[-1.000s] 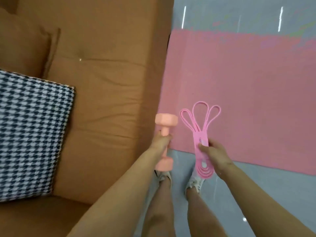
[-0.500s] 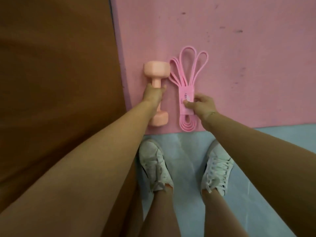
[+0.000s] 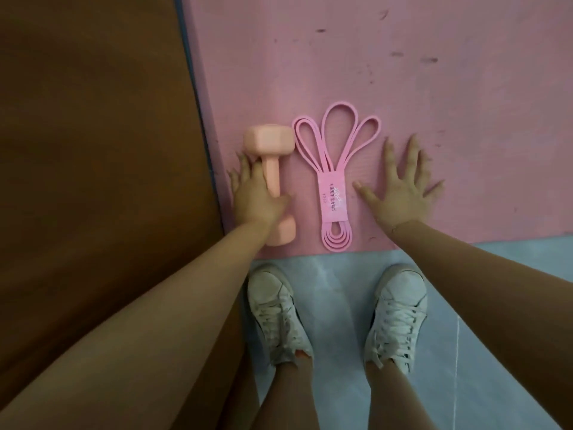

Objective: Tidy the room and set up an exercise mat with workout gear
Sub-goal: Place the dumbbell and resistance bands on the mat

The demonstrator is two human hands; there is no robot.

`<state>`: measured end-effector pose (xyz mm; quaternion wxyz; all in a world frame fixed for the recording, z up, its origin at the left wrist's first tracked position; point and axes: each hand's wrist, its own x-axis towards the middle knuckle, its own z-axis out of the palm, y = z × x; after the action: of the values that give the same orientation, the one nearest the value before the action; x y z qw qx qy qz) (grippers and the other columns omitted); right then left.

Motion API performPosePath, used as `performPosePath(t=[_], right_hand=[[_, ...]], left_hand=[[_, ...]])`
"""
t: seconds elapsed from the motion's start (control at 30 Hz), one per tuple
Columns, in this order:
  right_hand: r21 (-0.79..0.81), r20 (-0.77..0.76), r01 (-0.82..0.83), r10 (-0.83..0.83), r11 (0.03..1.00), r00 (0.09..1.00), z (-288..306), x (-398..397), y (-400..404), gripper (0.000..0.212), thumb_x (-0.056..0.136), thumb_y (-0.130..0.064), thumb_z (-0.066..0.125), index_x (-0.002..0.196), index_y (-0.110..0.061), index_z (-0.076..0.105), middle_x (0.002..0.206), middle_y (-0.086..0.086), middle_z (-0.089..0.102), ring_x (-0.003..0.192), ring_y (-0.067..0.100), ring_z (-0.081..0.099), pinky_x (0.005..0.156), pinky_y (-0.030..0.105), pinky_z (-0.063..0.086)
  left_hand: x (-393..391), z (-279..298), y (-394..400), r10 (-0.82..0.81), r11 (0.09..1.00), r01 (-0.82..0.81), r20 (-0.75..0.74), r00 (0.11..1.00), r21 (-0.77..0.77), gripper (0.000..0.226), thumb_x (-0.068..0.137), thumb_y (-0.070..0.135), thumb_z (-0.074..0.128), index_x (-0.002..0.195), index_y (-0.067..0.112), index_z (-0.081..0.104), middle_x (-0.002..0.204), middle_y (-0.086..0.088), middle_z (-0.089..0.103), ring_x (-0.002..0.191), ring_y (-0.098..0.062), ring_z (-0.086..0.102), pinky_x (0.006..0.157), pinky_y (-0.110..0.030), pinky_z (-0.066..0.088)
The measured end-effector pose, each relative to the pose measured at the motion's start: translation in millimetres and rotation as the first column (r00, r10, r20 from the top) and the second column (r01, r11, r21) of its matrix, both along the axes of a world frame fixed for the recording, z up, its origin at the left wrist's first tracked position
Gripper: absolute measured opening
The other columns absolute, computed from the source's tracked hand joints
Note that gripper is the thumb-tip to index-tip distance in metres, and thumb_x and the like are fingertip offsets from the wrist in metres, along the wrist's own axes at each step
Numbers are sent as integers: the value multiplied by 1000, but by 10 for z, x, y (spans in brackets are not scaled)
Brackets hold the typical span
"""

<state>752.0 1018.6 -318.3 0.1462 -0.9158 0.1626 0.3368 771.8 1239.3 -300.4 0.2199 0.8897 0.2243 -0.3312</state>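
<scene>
Since half a second ago the right hand (image 3: 403, 193) has let go of the resistance band (image 3: 333, 181) and now lies flat, fingers spread, on the pink mat (image 3: 403, 72) just beside it. The band rests folded on the mat near its front edge, loops fanned away from the person. The left hand (image 3: 254, 197) still curls loosely round the handle of the dumbbell (image 3: 273, 181), which lies on the mat between the band and the brown sofa (image 3: 93, 150). The step in hand looks like setting the gear down. To do it well, ease the fingers off the handle without nudging it, so the dumbbell stays parallel to the band and does not roll toward the mat's edge.
</scene>
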Motion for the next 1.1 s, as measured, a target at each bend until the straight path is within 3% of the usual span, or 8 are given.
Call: performPosePath(t=[0.37,0.47,0.53,0.63,0.73,0.83,0.97,1.1], right_hand=[[-66,8,-35,36,997,999,0,-111,-245,85,84,-70,41,148,-43,-6,159,-6,-15,147,24,-5,110,64,9],[-16,-66,-11,10,1000,998,75,-56,-204,90,85,-55,55,150,-39,-5,159,-5,-18,147,25,-8,110,63,12],[71,-154,49,-37,996,987,228,23,-202,87,84,-35,63,151,-34,7,160,-1,-10,147,27,-1,113,55,19],[278,-281,341,-263,898,923,770,51,-161,57,90,-20,56,144,-20,39,153,7,31,137,26,34,109,33,29],[373,-346,456,-335,808,876,1477,-26,-111,46,91,-14,53,136,-19,51,141,4,48,122,17,49,101,25,34],[445,-367,491,-348,749,863,2156,-96,-112,42,91,-11,54,132,-16,55,135,4,55,112,11,50,94,22,35],[468,-329,551,-443,691,834,3162,-87,-128,36,92,-13,52,127,-15,60,124,2,59,113,13,50,101,29,38],[504,-285,554,-478,662,831,4324,-54,-159,34,92,-13,48,124,-13,61,121,4,62,109,16,57,97,29,44]], left_hand=[[-91,-41,-182,8,1000,-6,63,998,-30,81,81,34,70,148,21,27,161,-2,7,146,-34,2,118,-40,7],[-37,30,-129,1,998,0,10,1000,-69,78,82,36,68,148,22,29,161,-1,8,146,-32,5,119,-41,9],[32,102,-65,117,978,-125,-60,991,-168,68,80,34,69,141,19,42,155,-5,28,138,-28,30,113,-39,28],[33,522,-49,599,679,-666,-290,746,-310,49,73,31,68,116,10,61,115,-14,61,97,-23,56,78,-33,47],[-69,1178,-179,706,584,-765,-296,643,-270,11,88,15,56,77,16,54,86,-7,54,83,-23,52,64,-30,41],[-223,1869,-303,716,525,-776,-312,625,-349,10,92,9,52,96,16,58,105,-6,56,95,-20,54,75,-27,43],[-358,3116,-412,703,99,-878,-591,395,-469,27,96,17,49,122,13,55,117,-3,63,110,-18,60,88,-30,47],[-479,4429,-575,727,-61,-836,-598,338,-545,29,97,19,47,124,12,55,122,-4,64,116,-19,59,98,-32,45]])
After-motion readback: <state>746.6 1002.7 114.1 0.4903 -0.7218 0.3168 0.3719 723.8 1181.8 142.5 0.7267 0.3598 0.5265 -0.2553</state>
